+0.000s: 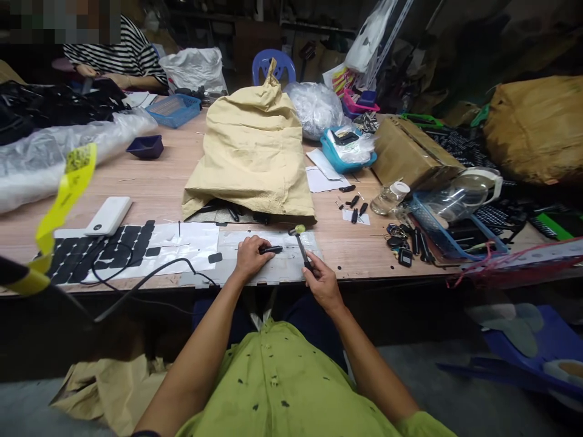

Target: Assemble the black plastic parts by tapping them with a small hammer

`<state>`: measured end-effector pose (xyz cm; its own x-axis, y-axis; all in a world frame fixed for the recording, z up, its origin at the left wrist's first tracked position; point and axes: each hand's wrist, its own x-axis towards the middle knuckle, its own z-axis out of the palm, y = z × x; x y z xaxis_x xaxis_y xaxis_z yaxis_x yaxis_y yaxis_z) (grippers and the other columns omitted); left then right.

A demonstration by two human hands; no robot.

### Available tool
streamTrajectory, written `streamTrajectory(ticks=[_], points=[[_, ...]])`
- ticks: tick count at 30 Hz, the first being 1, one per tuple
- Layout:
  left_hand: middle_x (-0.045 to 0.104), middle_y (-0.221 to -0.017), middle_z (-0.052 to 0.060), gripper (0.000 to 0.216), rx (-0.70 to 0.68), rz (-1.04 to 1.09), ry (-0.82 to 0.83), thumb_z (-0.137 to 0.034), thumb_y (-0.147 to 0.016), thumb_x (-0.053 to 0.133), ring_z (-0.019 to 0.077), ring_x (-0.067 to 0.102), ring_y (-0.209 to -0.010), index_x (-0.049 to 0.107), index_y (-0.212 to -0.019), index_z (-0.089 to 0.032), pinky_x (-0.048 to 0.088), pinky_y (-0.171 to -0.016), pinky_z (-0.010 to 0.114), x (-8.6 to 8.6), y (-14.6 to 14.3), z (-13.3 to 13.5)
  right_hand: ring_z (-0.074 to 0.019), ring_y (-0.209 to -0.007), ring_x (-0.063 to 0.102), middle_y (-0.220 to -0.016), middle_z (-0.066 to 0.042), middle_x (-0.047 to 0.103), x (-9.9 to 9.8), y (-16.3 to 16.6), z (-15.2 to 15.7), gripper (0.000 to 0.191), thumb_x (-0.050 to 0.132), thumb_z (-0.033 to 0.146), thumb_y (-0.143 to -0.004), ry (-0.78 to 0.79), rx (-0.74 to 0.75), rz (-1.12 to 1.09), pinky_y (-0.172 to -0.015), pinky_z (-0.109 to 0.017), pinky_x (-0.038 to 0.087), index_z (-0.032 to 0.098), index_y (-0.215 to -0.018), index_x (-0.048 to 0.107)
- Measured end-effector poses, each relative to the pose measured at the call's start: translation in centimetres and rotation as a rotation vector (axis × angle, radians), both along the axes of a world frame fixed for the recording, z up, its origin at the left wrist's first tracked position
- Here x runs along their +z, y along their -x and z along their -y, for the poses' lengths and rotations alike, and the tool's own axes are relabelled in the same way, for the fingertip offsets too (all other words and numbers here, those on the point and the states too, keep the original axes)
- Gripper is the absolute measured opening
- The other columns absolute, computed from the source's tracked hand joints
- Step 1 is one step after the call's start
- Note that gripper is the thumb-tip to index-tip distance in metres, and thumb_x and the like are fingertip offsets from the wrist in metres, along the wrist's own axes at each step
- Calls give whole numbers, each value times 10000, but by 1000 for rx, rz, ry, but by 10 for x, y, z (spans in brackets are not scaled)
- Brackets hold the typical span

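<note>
Head view: our left hand (251, 259) pinches a black piece (273, 249) against the grey board (279, 272) near the worktop (157, 182) edge, one end poking out rightward. Our right hand (324, 283) is closed around the handle of a small hammer (302, 247), its head beyond the piece and to the right; we cannot tell whether it touches the board. We judge this piece to be mid-work. Similar pieces (354, 215) lie loose right of the sack (255, 145), and dark parts (233, 212) show at its mouth; we cannot tell which are finished or how many remain. Of the containers, the teal basin (336, 159) holds a white bag (359, 149) with a dark item on top, while the right-hand blue basket (423, 218) holds slim dark things beside a clear jug (469, 189).
</note>
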<state>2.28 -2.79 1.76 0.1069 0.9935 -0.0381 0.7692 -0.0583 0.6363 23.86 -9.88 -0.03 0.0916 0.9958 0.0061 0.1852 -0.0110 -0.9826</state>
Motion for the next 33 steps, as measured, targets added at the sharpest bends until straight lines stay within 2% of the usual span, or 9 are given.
streamTrajectory(ticks=[2,4,6,8,15,20,26,29,33], points=[[694,-946,31,143,-6,11,-3,-267,-765,745,257,576,-1003,743,-908,-253,398,-915,383,0,0,1,-174,-781,698,-989,-47,747,2,0,10,446,685,360,-816,-74,19,83,-727,-326,620,248,-1247,708],[694,-933,30,140,-11,20,-9,-275,-760,744,259,571,-1002,750,-899,-260,398,-925,389,-1,-1,1,-227,-985,715,-1144,-69,748,5,1,18,418,673,344,-826,-129,47,152,-902,-400,606,255,-1231,721],[694,-921,30,141,-11,24,-9,-279,-753,746,261,568,-998,757,-893,-262,399,-928,393,-1,-2,1,-248,-1105,697,-1228,-71,731,7,3,22,409,650,324,-840,-156,72,199,-1005,-440,567,255,-1238,720],[696,-913,30,141,-7,25,-7,-284,-747,748,263,566,-991,763,-886,-264,402,-925,396,-2,-3,1,-251,-1156,684,-1253,-66,725,10,5,23,414,628,307,-854,-172,84,228,-1043,-450,548,255,-1255,712],[690,-890,35,125,18,29,-11,-263,-735,767,268,563,-988,770,-860,-258,393,-933,406,-3,-7,2,-248,-1169,687,-1246,-56,729,10,9,25,422,600,260,-866,-206,139,286,-1052,-434,551,279,-1275,701],[688,-897,37,124,17,29,-3,-265,-743,759,272,566,-1003,765,-867,-259,390,-937,412,-2,-8,3,-255,-1181,680,-1272,-63,716,12,13,26,425,608,265,-867,-197,124,274,-1053,-447,547,273,-1283,694],[688,-894,37,104,16,27,-3,-286,-743,762,269,566,-999,758,-842,-255,390,-927,407,-2,-9,2,-237,-1154,689,-1243,-66,730,11,23,28,417,576,267,-878,-203,196,312,-1027,-409,556,260,-1278,693],[693,-894,37,103,13,36,-4,-276,-740,762,268,569,-997,760,-840,-249,394,-925,406,-1,-8,3,-237,-1099,702,-1232,-78,731,11,19,24,408,571,297,-889,-192,154,344,-977,-400,575,242,-1276,690],[688,-865,33,99,14,44,-24,-255,-730,764,269,573,-971,764,-828,-243,406,-918,414,-1,-8,5,-232,-987,703,-1174,-86,740,9,2,2,438,553,317,-880,-209,10,474,-917,-395,582,228,-1292,673]])
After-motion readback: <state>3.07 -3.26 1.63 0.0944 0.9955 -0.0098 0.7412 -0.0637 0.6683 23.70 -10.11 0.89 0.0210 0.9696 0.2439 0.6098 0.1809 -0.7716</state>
